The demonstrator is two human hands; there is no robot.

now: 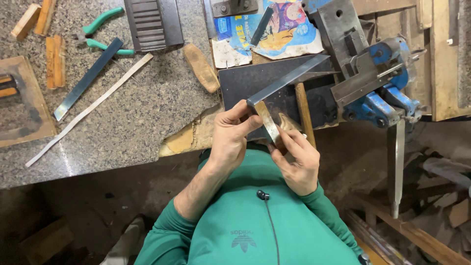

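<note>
Left hand [230,135] pinches the upper end of a short metal strip [268,121], right hand [297,159] grips its lower end, both closed on it, close to the chest. Just above the left fingers, a long steel bar [287,80] runs up to the blue vise [380,81] on the desk [137,113]. Risk, I'd say: edges look sharp, so a slip could cut fingers.

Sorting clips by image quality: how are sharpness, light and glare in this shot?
Head view: hands and metal strip sharp, evenly lit; mild sheen on the granite worktop; floor below dark; edges slightly bowed by the wide lens.
</note>
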